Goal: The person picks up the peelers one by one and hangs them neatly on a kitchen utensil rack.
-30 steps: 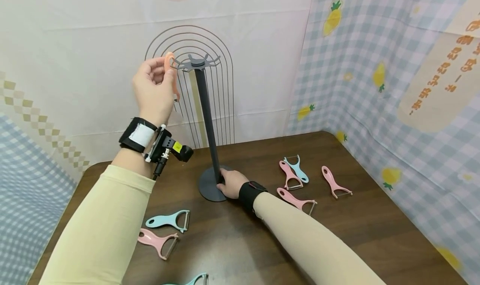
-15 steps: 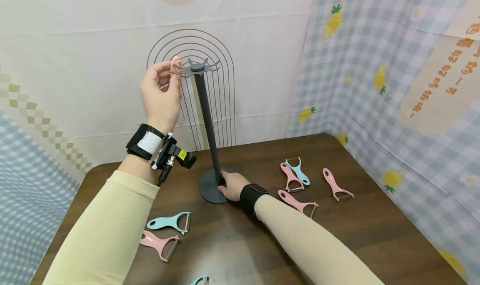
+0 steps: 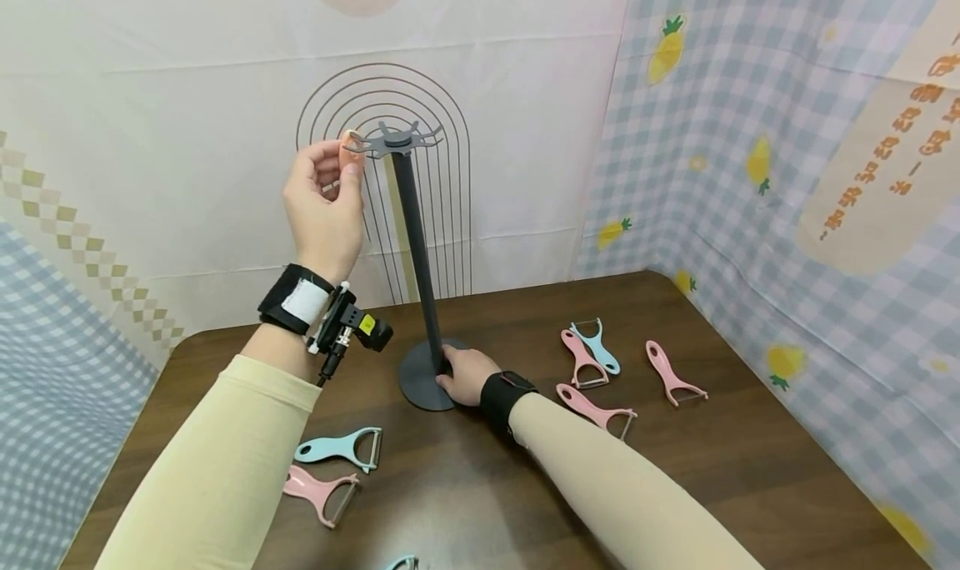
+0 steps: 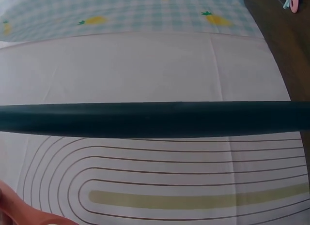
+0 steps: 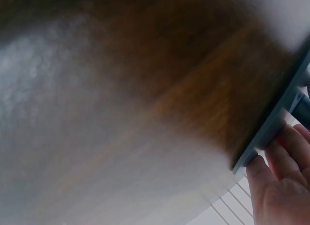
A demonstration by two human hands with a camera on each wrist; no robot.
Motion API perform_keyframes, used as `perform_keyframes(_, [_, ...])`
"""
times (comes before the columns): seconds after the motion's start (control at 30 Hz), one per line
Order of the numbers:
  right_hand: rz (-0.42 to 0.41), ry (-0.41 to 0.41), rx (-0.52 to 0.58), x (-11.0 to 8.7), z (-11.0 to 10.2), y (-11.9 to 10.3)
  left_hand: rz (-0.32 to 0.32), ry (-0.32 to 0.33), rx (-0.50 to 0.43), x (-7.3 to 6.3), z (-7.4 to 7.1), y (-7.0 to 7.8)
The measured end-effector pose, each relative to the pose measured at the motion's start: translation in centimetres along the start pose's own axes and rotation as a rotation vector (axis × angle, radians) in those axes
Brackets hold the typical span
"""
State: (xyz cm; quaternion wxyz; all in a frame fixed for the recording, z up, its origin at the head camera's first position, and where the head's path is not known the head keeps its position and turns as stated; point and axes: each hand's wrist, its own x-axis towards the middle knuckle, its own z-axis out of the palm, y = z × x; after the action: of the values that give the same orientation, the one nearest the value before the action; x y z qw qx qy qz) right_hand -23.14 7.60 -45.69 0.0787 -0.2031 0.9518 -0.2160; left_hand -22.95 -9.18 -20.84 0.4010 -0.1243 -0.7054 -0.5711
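A dark grey stand (image 3: 420,253) has a round base (image 3: 420,382) and a top ring of curved hooks (image 3: 397,140). My left hand (image 3: 326,212) pinches an orange peeler (image 3: 350,155) between thumb and fingers, at the tip of the leftmost hook. The peeler's lower part is hidden behind that hand. In the left wrist view, the peeler's handle (image 4: 26,210) shows at the lower left corner, with the pole (image 4: 155,119) running across. Down at the base, my right hand (image 3: 468,377) grips the foot of the pole, its fingertips (image 5: 256,162) on the base in the right wrist view.
Left of centre lie a light blue peeler (image 3: 341,447) and a pink peeler (image 3: 318,491). Another blue one (image 3: 405,562) is cut off at the bottom edge. Several pink and blue peelers (image 3: 585,360) lie on the right of the brown table (image 3: 480,487). Cloth hangs behind.
My left hand has moved slightly right and lower in the head view, bringing the orange peeler over the leftmost hook's tip. The right hand has stayed at the base.
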Motion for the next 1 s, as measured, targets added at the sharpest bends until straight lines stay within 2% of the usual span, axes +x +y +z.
perform_keyframes(0.13, [0.003,-0.001,-0.003,0.0,0.4,0.3,-0.002,-0.001,-0.012,-0.1,-0.1,1.0])
perform_keyframes(0.23, [-0.003,0.001,-0.006,0.1,0.6,0.5,0.008,-0.015,0.007,0.1,-0.1,1.3])
perform_keyframes(0.47, [-0.016,0.010,-0.005,0.1,0.5,0.3,0.038,-0.065,0.053,1.0,-0.3,-0.9])
perform_keyframes(0.67, [0.003,-0.004,-0.002,-0.1,0.4,0.0,0.024,-0.089,0.050,0.2,-0.3,-1.5])
perform_keyframes(0.8, [-0.004,0.005,-0.002,-0.1,0.3,0.0,0.017,-0.152,0.033,-0.5,-0.4,-2.2])
perform_keyframes(1.0, [-0.007,0.002,-0.002,-0.3,-0.1,-0.2,0.035,-0.219,0.129,-2.1,-1.3,-3.0])
